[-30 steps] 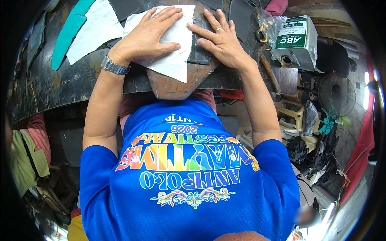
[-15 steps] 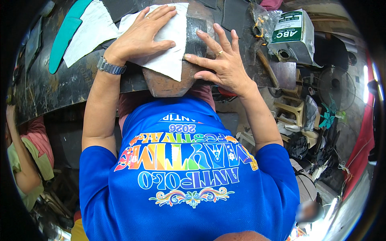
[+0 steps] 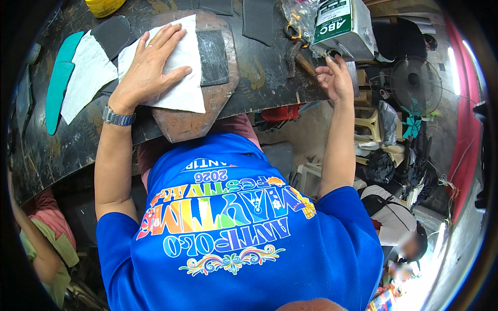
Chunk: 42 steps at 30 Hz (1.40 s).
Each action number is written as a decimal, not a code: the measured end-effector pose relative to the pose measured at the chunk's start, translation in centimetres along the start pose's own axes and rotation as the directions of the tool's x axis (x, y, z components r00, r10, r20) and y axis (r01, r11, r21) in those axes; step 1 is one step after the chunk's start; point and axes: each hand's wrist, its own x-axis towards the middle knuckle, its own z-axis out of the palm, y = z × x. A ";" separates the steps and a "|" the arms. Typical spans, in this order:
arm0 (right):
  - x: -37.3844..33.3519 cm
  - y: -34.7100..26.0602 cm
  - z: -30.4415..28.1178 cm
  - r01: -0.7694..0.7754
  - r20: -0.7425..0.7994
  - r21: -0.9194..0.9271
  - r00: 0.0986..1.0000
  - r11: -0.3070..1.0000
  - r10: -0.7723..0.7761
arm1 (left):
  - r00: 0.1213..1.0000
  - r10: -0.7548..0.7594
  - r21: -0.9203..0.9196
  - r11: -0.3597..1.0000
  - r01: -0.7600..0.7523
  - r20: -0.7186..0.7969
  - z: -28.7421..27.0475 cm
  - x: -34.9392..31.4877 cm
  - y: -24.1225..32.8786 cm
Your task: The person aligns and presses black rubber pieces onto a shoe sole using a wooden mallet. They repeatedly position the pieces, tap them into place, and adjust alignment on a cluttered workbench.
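My left hand (image 3: 150, 72) lies flat, fingers stretched, on a white sheet piece (image 3: 192, 78). The sheet rests on a worn brown board (image 3: 181, 124) with angled corners, partly over a dark rectangular piece (image 3: 213, 57). At the right, my right hand (image 3: 334, 80) is at the end of a hammer's wooden handle (image 3: 306, 66), its fingers loosely bent and apart. The fingers cover the handle's end, and no firm grip shows. Left of my left hand lie another white piece (image 3: 91, 78), a teal curved piece (image 3: 60, 85) and a dark grey piece (image 3: 113, 37).
A metal can (image 3: 347, 36) with a green and white label stands beyond my right hand, beside scissors with orange handles (image 3: 294, 35) and clear plastic. A yellow container (image 3: 104, 6) is at the far left. A fan (image 3: 415, 83) stands at the right. Other people are nearby.
My right hand has left the board and moved right to the hammer handle. My left hand stays flat on the white sheet. The whole view has shifted.
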 end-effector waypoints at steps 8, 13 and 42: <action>7.8 0.0 -2.7 -0.262 0.146 -0.038 0.953 0.964 0.264 | 0.999 0.045 -0.181 0.983 -0.039 0.029 -1.1 0.0 -0.6; 8.8 0.8 -4.4 -0.435 0.384 0.584 0.892 0.685 0.239 | 0.996 0.051 -0.185 0.982 -0.038 0.069 -1.2 0.0 -0.9; -6.9 2.2 17.4 0.867 0.843 -0.464 0.368 -0.182 -0.392 | 0.998 0.055 -0.116 0.992 -0.050 0.039 -0.8 -0.2 -0.8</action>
